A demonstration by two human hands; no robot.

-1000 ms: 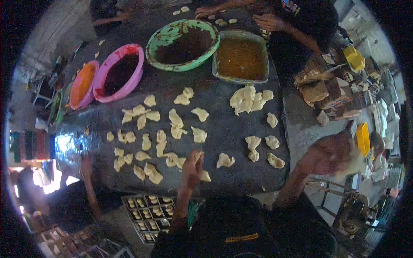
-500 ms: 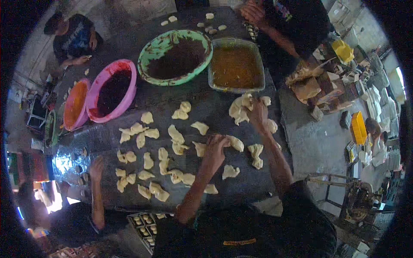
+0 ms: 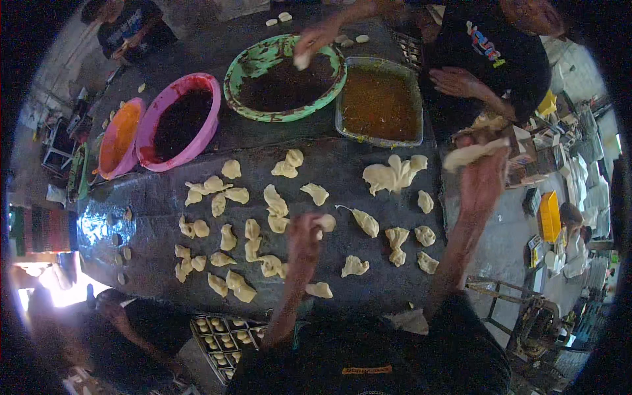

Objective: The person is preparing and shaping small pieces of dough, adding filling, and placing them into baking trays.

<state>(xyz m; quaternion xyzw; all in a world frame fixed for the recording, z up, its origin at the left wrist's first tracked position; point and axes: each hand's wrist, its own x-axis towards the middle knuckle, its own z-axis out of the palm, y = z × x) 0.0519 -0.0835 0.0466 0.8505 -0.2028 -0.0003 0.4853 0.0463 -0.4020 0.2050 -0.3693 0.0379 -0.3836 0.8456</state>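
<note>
My left hand (image 3: pixel 306 238) is closed on a small piece of pale dough (image 3: pixel 325 224), low over the dark table (image 3: pixel 250 309). Further right, my right hand (image 3: pixel 486 172) is raised past the table's right edge, with a flattened strip of dough (image 3: pixel 473 155) in its fingers; both are smeared by motion. Between the hands lie several loose dough pieces, among them a pointed one (image 3: pixel 366 222) and a knotted one (image 3: pixel 396 245). A larger ragged lump of dough (image 3: pixel 394 175) rests farther back. More torn pieces (image 3: pixel 240 286) are scattered left of my left hand.
Along the far side stand an orange-filled basin (image 3: pixel 120 139), a pink basin (image 3: pixel 209 125), a green basin (image 3: pixel 232 99) and a rectangular tub (image 3: pixel 380 140). A co-worker's hand (image 3: pixel 315 43) holds something pale over the green basin. A tray of dough balls (image 3: pixel 220 342) sits by the near edge.
My right hand has swung up and right from the large lump, carrying dough. My left hand has shifted slightly left. A co-worker's hand has come over the green basin; another's has left the table's left side.
</note>
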